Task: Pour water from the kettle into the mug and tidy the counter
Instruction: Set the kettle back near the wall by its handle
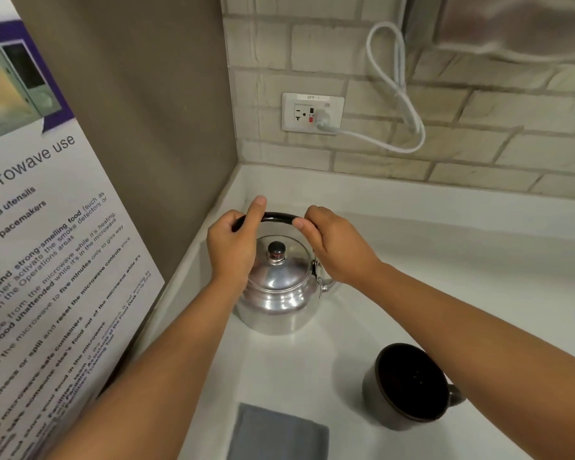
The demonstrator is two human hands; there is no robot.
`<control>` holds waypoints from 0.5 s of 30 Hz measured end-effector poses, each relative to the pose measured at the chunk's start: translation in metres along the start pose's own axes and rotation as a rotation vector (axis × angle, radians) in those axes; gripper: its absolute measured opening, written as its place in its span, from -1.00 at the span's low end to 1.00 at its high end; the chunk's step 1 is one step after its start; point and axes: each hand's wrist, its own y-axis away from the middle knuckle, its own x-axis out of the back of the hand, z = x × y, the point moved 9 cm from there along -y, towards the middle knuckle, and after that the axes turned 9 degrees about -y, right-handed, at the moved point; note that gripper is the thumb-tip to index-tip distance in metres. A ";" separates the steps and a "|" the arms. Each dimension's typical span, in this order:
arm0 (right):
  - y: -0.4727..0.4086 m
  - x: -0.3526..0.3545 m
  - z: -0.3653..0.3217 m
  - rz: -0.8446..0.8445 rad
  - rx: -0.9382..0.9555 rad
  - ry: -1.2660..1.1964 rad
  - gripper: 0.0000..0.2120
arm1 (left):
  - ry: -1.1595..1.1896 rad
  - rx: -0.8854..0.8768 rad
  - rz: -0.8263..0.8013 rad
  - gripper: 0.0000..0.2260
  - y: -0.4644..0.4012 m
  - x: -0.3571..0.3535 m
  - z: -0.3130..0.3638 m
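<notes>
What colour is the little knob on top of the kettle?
The knob is black, on the shiny silver kettle, seen in the head view.

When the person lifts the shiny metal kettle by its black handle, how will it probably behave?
The shiny metal kettle is probably stiff and light if empty; its water level is hidden. Hanging from the black arched handle, gripped by the left hand and right hand, it may swing. The lid might shift when tilted.

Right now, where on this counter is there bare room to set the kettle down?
Bare counter stretches right of the kettle, between the backsplash and the mug. The near-left corner is crowded: kettle, both hands, mug and grey cloth.
</notes>
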 end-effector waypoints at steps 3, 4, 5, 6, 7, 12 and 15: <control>-0.007 0.000 0.007 -0.003 -0.030 0.009 -0.63 | -0.201 -0.073 0.015 -0.41 -0.003 0.001 0.005; -0.009 0.000 0.009 -0.005 -0.041 0.016 -0.61 | -0.282 -0.096 0.011 -0.41 -0.008 0.001 0.006; -0.012 -0.001 0.013 -0.007 -0.057 0.024 -0.59 | -0.355 -0.117 -0.002 -0.41 -0.013 0.001 0.007; -0.014 -0.002 0.017 -0.011 -0.081 0.031 -0.57 | -0.412 -0.130 -0.025 -0.40 -0.020 -0.001 0.007; -0.017 -0.004 0.023 -0.023 -0.115 0.032 -0.56 | -0.453 -0.135 -0.056 -0.39 -0.027 -0.004 0.007; -0.026 -0.020 0.054 -0.132 -0.295 -0.013 -0.45 | -0.650 -0.086 -0.235 -0.26 -0.054 -0.023 -0.013; -0.029 -0.027 0.068 -0.172 -0.342 -0.039 -0.48 | -0.795 -0.004 -0.362 -0.25 -0.061 -0.033 -0.029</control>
